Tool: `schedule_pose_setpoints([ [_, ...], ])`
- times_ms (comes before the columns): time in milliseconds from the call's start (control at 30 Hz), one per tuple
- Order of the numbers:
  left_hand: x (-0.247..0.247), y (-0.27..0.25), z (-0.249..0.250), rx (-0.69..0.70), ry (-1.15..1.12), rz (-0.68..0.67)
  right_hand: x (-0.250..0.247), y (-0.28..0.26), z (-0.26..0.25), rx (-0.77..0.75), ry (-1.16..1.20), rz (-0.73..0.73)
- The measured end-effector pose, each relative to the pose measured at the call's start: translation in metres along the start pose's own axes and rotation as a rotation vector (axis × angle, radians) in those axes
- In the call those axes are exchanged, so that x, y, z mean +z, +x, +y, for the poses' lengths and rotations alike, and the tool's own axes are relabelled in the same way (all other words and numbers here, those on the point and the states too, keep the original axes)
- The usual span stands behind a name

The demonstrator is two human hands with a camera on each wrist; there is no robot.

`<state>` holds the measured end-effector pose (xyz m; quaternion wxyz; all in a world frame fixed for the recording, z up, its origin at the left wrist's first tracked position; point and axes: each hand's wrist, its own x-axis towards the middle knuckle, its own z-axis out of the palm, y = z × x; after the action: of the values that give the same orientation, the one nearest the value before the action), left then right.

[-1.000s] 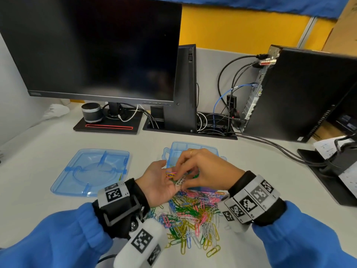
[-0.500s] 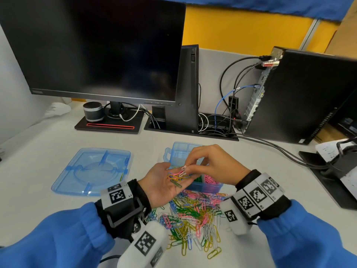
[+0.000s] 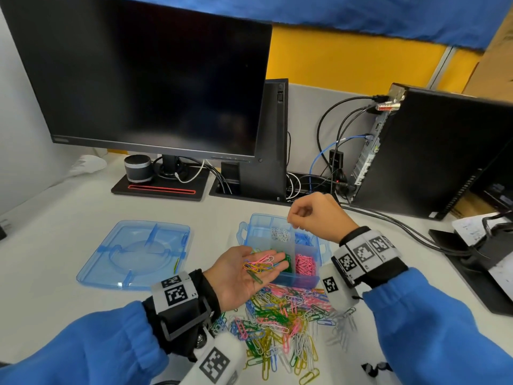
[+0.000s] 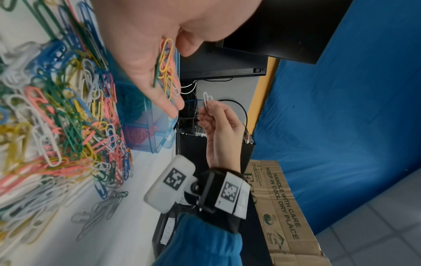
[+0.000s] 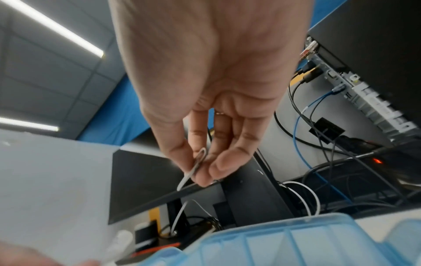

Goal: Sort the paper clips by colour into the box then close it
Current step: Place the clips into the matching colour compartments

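Right hand (image 3: 316, 215) pinches white clip (image 4: 206, 101) over box (image 3: 256, 226); flat left hand (image 3: 244, 270) cups loose clips (image 3: 259, 266). Tilt risks spill.

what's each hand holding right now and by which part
Right hand pinches one white paper clip near its lower end, between thumb and fingertips. Left hand lies open, mixed clips resting on its palm.

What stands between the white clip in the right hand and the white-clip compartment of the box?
Nothing visible. The right hand pinches the white clip just above the open box; the lid lies aside, left.
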<state>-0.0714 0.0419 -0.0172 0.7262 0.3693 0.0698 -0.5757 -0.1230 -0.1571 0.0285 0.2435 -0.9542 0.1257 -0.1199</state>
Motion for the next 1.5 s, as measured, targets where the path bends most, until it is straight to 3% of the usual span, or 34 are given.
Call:
schedule_pose_setpoints([
  [500,0.001,-0.001,0.004,0.011,0.005,0.006,0.017,0.030,0.020,0.118,-0.092,-0.020],
  [900,0.003,-0.001,0.007,0.057,0.032,0.020,0.012,0.017,0.011,0.001,0.042,0.042],
  [1000,0.003,-0.001,0.008,0.078,0.016,0.027,0.014,0.000,-0.006,-0.142,0.090,-0.071],
  [1100,0.001,0.000,0.009,0.094,-0.006,0.015,0.020,-0.012,-0.014,-0.182,0.069,-0.177],
  [1367,0.003,-0.003,0.008,0.083,-0.007,-0.020,0.022,-0.016,-0.016,-0.242,0.015,-0.236],
  [1500,0.004,-0.004,0.008,0.090,-0.024,-0.001,0.004,-0.008,-0.012,-0.177,0.039,-0.198],
])
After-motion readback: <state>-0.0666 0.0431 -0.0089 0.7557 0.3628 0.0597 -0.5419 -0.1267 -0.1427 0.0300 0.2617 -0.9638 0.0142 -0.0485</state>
